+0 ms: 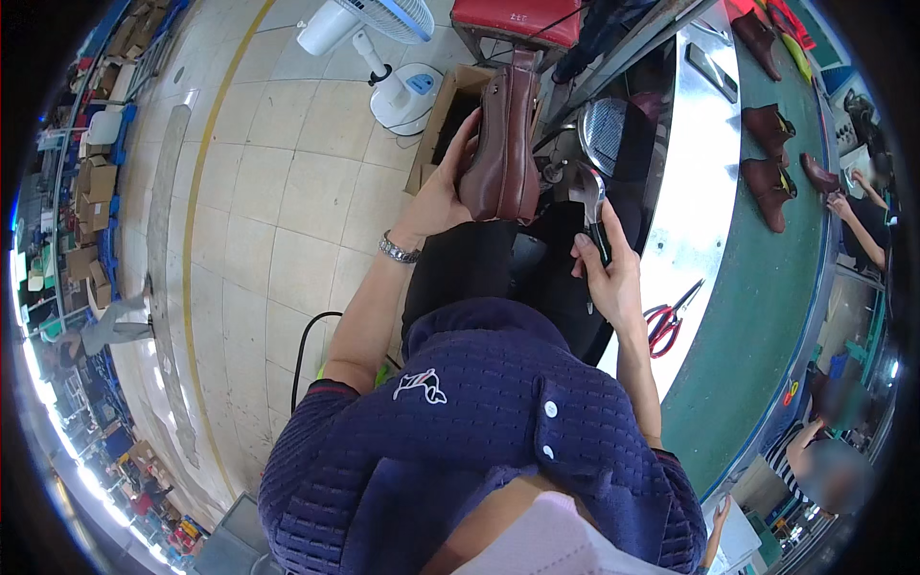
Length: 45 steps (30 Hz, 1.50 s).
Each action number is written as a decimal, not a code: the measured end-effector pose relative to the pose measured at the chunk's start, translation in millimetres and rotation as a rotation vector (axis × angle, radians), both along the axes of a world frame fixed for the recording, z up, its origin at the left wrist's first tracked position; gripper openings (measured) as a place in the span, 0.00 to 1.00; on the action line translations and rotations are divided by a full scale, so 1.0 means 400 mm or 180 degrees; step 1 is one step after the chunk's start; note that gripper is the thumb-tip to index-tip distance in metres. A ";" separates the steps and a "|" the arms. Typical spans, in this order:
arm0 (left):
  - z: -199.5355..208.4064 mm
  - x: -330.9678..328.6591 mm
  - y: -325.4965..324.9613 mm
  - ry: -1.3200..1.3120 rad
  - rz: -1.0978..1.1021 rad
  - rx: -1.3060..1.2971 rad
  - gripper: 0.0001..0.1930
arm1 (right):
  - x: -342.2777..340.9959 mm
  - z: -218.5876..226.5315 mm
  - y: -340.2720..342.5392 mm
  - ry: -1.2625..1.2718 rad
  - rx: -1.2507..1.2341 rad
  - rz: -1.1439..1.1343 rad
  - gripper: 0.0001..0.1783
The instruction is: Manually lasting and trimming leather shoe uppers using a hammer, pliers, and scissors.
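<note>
A brown leather boot [502, 144] is held up above my lap, toe end toward me. My left hand [443, 196], with a metal-band watch on its wrist, is wrapped round the boot's left side; some fingers are hidden behind it. In my right hand [611, 273] is a hand tool with a black handle and a shiny, curved metal head [586, 188]; its exact kind is unclear. The tool's head points up, just right of the boot and apart from it.
On the metal bench [692, 163] to my right lie red-handled scissors [664, 329] and a phone [712, 72]. Beyond runs a green belt [743, 316] with several brown boots. Ahead stand a white fan [398, 96], a cardboard box [427, 144] and a red stool [517, 17]. Other people work at right.
</note>
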<state>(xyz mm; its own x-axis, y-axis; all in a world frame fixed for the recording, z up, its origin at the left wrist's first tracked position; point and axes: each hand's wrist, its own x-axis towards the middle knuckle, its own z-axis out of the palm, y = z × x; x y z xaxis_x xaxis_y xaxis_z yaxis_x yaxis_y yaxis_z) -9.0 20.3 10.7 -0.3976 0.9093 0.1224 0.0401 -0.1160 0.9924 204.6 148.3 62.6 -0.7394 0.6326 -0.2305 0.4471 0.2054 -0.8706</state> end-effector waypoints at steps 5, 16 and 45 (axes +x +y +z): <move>0.013 -0.001 0.001 0.0231 0.0097 -0.0043 0.63 | -0.023 0.093 0.005 0.0118 0.0240 0.0256 0.30; -0.006 -0.008 0.011 0.0410 0.0196 -0.0049 0.61 | -0.095 0.274 0.012 -0.0248 0.2393 0.1830 0.37; -0.010 -0.013 -0.001 -0.0279 0.0073 -0.0073 0.59 | 0.251 -0.225 0.242 -0.2290 0.2018 -0.0964 0.27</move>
